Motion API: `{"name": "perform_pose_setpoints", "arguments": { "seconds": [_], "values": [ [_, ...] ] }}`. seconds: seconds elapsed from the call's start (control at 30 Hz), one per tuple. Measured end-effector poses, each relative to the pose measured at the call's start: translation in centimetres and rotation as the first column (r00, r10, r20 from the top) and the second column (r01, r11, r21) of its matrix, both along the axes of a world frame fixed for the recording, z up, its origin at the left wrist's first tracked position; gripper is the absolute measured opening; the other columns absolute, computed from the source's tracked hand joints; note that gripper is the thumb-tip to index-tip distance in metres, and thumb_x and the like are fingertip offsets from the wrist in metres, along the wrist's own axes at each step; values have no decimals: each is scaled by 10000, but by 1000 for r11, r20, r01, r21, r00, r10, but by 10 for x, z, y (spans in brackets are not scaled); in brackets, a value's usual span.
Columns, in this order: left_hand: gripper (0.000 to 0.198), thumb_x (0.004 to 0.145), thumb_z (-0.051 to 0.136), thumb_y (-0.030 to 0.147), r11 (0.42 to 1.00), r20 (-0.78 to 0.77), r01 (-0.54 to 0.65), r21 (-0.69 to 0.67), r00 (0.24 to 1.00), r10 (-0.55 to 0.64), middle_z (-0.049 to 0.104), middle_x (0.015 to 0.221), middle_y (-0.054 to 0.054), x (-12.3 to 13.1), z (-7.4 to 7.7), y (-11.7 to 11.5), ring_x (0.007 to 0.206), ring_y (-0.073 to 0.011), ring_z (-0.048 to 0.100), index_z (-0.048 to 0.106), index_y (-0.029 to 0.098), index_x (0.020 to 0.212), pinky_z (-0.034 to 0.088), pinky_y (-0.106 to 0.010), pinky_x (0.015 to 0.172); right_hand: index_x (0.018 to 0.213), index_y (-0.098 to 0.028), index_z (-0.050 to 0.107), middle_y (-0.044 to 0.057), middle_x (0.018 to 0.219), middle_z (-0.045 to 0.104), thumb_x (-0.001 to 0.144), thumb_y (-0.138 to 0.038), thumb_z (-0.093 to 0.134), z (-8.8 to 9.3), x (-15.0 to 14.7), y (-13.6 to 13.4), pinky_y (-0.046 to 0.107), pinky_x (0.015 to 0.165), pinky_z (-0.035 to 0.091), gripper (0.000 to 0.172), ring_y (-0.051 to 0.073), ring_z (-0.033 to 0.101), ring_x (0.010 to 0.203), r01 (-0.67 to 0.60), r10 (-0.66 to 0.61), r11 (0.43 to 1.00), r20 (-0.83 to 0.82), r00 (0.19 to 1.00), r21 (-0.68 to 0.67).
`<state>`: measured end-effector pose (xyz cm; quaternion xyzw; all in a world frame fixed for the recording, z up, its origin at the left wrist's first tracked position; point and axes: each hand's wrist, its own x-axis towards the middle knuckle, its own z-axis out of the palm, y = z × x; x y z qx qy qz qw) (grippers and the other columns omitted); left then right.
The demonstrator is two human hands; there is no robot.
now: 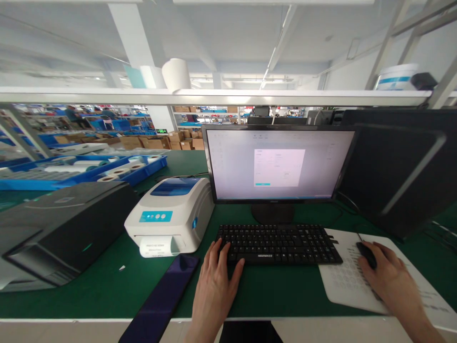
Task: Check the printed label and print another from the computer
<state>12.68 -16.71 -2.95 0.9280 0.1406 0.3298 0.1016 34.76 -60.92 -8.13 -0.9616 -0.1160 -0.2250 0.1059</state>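
View from the head camera at a green worktop point(107, 286). The left hand point(214, 281) rests at the near left corner of the black keyboard point(278, 244), fingers spread, tips on the lowest keys. The right hand point(387, 278) lies cupped over the black mouse point(366, 252) on a white sheet point(342, 281), fingers closed loosely around it. The monitor point(278, 164) shows an open dialog box; a label already protrudes from the white label printer point(169, 216), not yet removed.
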Motion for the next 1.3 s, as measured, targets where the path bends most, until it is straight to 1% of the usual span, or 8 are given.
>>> {"name": "perform_pose_setpoints", "arguments": {
  "seconds": [0.3,0.63,0.73,0.8,0.9,1.03,1.13,1.3],
  "values": [
    [500,1034,574,489,1000,-14,-12,17,1000,12,460,1577,-148,0,-3,1,1486,-370,407,506,200,1436,477,-577,1157,1419,-213,579,147,1391,558,972,-579,409,0,2,1,551,977,550,603,337,622,1079,-37,34,999,62,997,37],
    [515,1037,573,496,1000,-21,-12,23,1000,12,453,1576,-157,-1,-4,2,1487,-362,405,493,197,1449,464,-564,1168,1424,-267,573,105,1428,556,969,-610,418,-3,3,-1,532,906,565,590,346,617,1115,5,-5,1000,49,999,0],
    [504,1040,561,498,1000,-20,5,17,1000,-4,468,1557,-165,0,-2,1,1479,-368,414,499,191,1434,466,-566,1162,1420,-245,577,131,1415,557,972,-598,447,7,-2,7,547,864,567,584,353,617,1081,19,-18,1000,63,998,-7],
    [508,1037,555,514,1000,-13,23,7,1000,-22,480,1542,-171,1,-1,1,1467,-377,427,505,190,1425,463,-573,1159,1379,-205,607,158,1396,565,966,-553,504,21,-9,16,603,930,536,550,379,595,1111,20,-22,1000,161,987,14],
    [540,1028,545,557,999,5,35,-9,999,-35,486,1529,-183,4,-2,2,1436,-396,453,516,186,1419,443,-595,1162,1257,-120,659,195,1311,600,975,-371,558,44,-23,33,672,1087,422,391,402,526,1232,-139,98,982,284,954,130],
    [585,1024,493,610,995,3,95,-39,995,-95,498,1507,-190,7,-2,4,1424,-420,455,511,196,1437,433,-635,1149,1212,-195,656,95,1313,625,984,-276,549,59,-41,55,478,1102,495,265,269,541,1244,-286,271,956,171,947,69],
    [598,1023,465,627,992,-8,115,-57,993,-116,500,1502,-185,7,0,4,1416,-432,457,498,212,1452,424,-658,1140,1206,-225,652,64,1362,605,991,-263,545,62,-52,69,430,1125,492,244,229,526,1278,-377,372,924,87,924,53],
    [645,1021,458,651,995,-20,88,-40,996,-88,482,1518,-192,7,-3,3,1414,-424,458,492,176,1456,402,-615,1174,1315,-254,634,72,1489,515,1005,-303,540,71,-60,88,501,1175,446,328,259,459,1375,-438,438,898,25,899,43]
  ]
}}
